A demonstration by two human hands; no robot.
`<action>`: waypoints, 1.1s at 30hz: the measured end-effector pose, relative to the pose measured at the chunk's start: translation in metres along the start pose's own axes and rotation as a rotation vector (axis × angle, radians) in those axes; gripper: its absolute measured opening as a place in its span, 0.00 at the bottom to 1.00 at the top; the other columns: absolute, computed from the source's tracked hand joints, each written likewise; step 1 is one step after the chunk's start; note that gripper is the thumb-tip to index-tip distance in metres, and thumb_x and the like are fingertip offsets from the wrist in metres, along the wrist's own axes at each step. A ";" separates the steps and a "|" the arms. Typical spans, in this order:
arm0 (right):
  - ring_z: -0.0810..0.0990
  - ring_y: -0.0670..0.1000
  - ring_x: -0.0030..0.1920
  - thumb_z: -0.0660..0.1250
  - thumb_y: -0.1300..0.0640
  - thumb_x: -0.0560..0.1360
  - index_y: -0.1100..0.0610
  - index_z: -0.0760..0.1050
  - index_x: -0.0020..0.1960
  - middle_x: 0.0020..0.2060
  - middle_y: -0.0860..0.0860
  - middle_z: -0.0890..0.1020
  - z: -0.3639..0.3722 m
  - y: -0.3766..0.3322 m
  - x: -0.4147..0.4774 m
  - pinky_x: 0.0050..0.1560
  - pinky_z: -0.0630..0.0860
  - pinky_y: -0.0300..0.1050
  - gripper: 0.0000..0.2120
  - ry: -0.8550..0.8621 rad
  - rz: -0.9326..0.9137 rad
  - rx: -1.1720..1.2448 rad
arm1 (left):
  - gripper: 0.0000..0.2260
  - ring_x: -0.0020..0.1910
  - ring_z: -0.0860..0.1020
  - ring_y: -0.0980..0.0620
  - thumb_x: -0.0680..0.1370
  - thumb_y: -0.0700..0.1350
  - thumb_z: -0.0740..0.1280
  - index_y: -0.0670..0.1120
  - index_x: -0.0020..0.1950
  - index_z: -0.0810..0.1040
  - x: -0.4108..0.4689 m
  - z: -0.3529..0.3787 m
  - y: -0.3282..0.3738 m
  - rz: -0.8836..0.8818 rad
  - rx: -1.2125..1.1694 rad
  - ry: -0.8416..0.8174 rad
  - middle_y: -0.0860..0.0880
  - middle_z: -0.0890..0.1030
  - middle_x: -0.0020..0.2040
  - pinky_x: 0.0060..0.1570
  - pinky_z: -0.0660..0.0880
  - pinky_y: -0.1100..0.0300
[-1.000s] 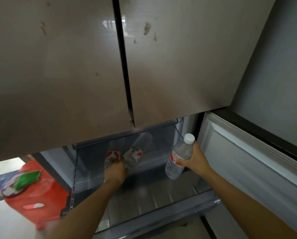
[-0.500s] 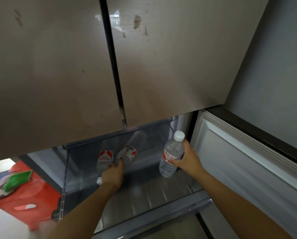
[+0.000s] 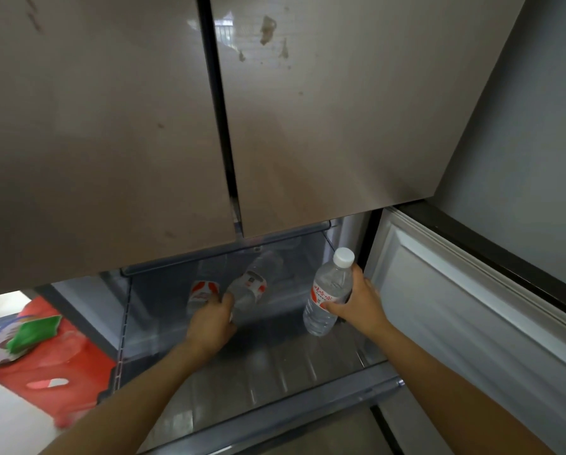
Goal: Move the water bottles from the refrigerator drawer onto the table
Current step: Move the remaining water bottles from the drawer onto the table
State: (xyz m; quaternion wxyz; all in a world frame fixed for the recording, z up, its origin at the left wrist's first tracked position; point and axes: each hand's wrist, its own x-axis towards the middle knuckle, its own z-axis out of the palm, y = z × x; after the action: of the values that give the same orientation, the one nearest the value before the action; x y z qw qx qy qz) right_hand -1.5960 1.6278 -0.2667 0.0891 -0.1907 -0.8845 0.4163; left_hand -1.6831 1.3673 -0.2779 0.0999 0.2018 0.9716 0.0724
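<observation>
The right grip (image 3: pixel 357 303) is curled round the middle of an upright water bottle (image 3: pixel 329 290). The thumb is pressed on the red and white label. The white cap (image 3: pixel 344 257) points up to 12 o'clock. This bottle is held at the 3 o'clock side of the refrigerator drawer (image 3: pixel 275 366), and it looks lifted off the drawer floor.

The left grip (image 3: pixel 211 326) is laid on the near end of a lying bottle (image 3: pixel 248 287) at the 12 o'clock end of the drawer. It cannot be told if the fingers are closed round it or only touching it. A second lying bottle (image 3: pixel 202 292) is seen just beside it, at its 9 o'clock.

A few things could go wrong from here. A cold bottle may be wet, so it could slip out if it is held too loosely. The lying bottle is round, so it could be pushed away and roll deeper in if it is only poked. Its neighbour could be knocked and set rolling too. If it is picked up by one end, it may tip and fall.

The refrigerator doors (image 3: pixel 307 126) hang low over the drawer, so the white cap could be bumped on their bottom edge if the bottle is lifted straight up. A white panel (image 3: pixel 439 307) stands close at 3 o'clock and could be hit by the elbow.

A red stool (image 3: pixel 61 366) with a green packet (image 3: pixel 33 333) on it is seen at 8 o'clock. The table is not seen.
</observation>
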 end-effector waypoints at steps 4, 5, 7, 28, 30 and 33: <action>0.70 0.57 0.65 0.78 0.52 0.62 0.51 0.54 0.72 0.65 0.53 0.71 0.001 0.000 0.001 0.63 0.71 0.61 0.46 -0.003 -0.003 -0.016 | 0.19 0.53 0.75 0.37 0.72 0.43 0.67 0.42 0.61 0.70 -0.024 -0.037 0.004 0.149 -0.062 0.036 0.40 0.70 0.59 0.52 0.73 0.48; 0.70 0.57 0.65 0.78 0.52 0.62 0.50 0.54 0.72 0.65 0.53 0.71 0.000 -0.001 0.001 0.62 0.71 0.61 0.47 -0.004 -0.001 -0.015 | 0.18 0.53 0.75 0.38 0.71 0.44 0.68 0.43 0.60 0.71 -0.030 -0.046 0.008 0.183 -0.078 0.040 0.42 0.70 0.58 0.52 0.73 0.49; 0.71 0.58 0.65 0.78 0.52 0.62 0.51 0.54 0.72 0.65 0.54 0.72 0.001 -0.001 0.001 0.63 0.71 0.61 0.47 0.000 -0.006 -0.018 | 0.19 0.54 0.75 0.41 0.71 0.46 0.69 0.45 0.59 0.72 -0.041 -0.065 0.021 0.206 -0.093 0.048 0.45 0.70 0.58 0.52 0.72 0.54; 0.65 0.54 0.68 0.70 0.57 0.72 0.50 0.54 0.74 0.69 0.54 0.64 -0.043 -0.045 -0.016 0.65 0.67 0.51 0.36 0.097 -0.158 0.061 | 0.15 0.50 0.75 0.51 0.70 0.45 0.73 0.47 0.52 0.71 -0.031 -0.058 0.045 0.080 -0.726 0.190 0.49 0.76 0.51 0.51 0.75 0.54; 0.70 0.55 0.63 0.66 0.54 0.74 0.50 0.60 0.72 0.64 0.54 0.68 -0.054 -0.060 -0.010 0.60 0.71 0.49 0.29 -0.065 -0.233 -0.232 | 0.15 0.50 0.74 0.50 0.69 0.45 0.73 0.45 0.52 0.73 -0.031 -0.059 0.043 0.105 -0.666 0.206 0.48 0.75 0.50 0.51 0.75 0.52; 0.74 0.56 0.56 0.64 0.55 0.75 0.53 0.65 0.67 0.61 0.55 0.71 -0.064 -0.079 -0.002 0.50 0.73 0.45 0.21 -0.245 -0.214 -0.541 | 0.14 0.48 0.74 0.50 0.70 0.45 0.73 0.44 0.53 0.75 -0.031 -0.063 0.049 0.128 -0.634 0.234 0.49 0.74 0.48 0.49 0.73 0.54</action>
State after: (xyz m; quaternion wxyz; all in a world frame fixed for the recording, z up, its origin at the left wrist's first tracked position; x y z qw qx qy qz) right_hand -1.5945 1.6261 -0.1654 -0.0286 -0.0618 -0.9824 0.1738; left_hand -1.6512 1.3929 -0.2030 0.0411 0.2114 0.8910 0.3996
